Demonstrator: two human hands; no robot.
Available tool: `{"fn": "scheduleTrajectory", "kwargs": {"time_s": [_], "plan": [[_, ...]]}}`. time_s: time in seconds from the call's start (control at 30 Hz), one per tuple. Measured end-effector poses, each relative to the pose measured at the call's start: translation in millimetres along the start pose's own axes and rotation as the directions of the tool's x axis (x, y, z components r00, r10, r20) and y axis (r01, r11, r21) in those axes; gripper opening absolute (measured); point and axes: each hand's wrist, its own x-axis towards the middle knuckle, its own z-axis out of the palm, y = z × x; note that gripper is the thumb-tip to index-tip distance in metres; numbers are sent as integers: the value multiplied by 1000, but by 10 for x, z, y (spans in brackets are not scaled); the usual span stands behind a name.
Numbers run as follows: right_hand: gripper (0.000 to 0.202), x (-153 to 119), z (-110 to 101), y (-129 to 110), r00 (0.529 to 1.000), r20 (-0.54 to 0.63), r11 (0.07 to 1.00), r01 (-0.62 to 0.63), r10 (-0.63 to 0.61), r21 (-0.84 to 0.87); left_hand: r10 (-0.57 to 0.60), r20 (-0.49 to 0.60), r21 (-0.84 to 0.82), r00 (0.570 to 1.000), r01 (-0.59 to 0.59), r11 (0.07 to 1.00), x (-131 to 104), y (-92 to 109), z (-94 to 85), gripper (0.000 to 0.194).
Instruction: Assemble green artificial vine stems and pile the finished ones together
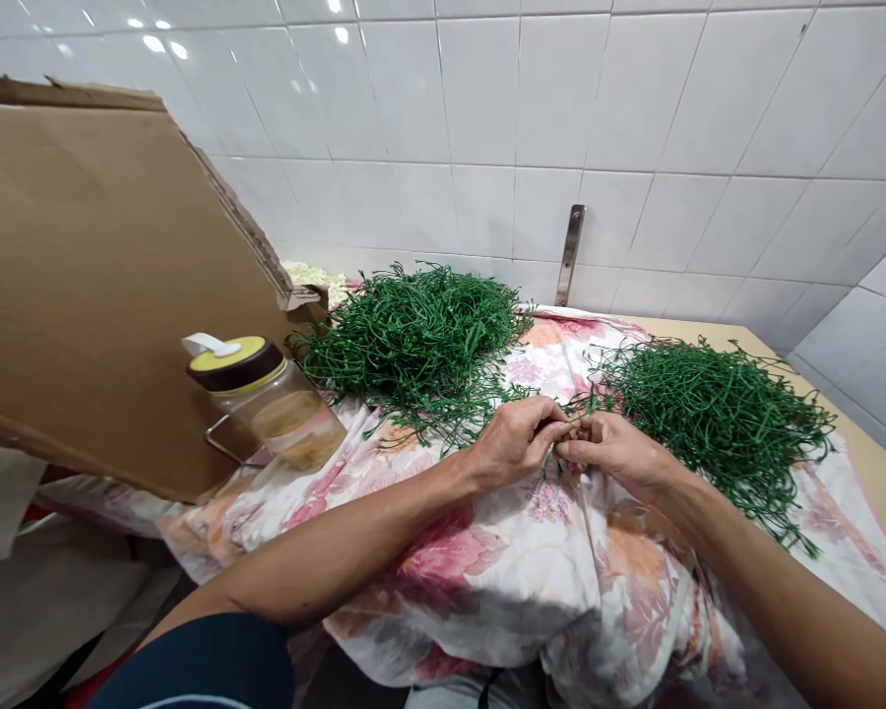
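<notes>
My left hand [515, 440] and my right hand [621, 455] meet over the floral cloth, fingertips pinched close together. Between them is a thin green stem [582, 402], part of it poking out above the fingers; the small part at the fingertips is mostly covered. Behind my left hand lies a big tangled heap of green stems [428, 330] with small branching tips. A second heap of similar green stems [716, 404] spreads to the right, just beyond my right hand.
A floral cloth [443, 566] covers the table [882, 483]. On the left, a jug with a yellow and brown lid [240, 362] stands tilted beside a large cardboard box [95, 276]. Pale pieces [317, 281] lie behind it. A metal strip [571, 254] leans on the tiled wall [479, 98].
</notes>
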Motion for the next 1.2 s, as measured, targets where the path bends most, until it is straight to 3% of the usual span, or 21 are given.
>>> {"fn": "scheduleTrajectory", "kwargs": {"time_s": [0.17,0.3,0.63,0.77,0.9,1.03,1.2], "plan": [[36,7,24,59,997,-80,998,-10,14,54,-32,-15,-49,999,31,998,14,13,-14,16],[37,15,60,83,997,-68,997,23,-19,69,1,-39,-33,999,-2,999,16,-6,-3,16],[12,35,145,28,990,-142,998,9,0,64,30,-39,-33,999,-31,999,17,-23,12,16],[11,53,141,79,974,-226,999,0,8,38,-59,-46,-39,997,58,998,17,4,4,17],[20,37,94,97,984,-156,974,56,-92,-221,-223,-5,-108,975,221,969,39,8,-13,22],[30,6,56,81,949,-157,769,117,-273,-628,-288,55,-187,956,294,937,63,5,-25,26],[31,-10,78,55,953,-133,630,72,-273,-773,-279,60,-122,958,284,951,61,45,-48,26]]}}
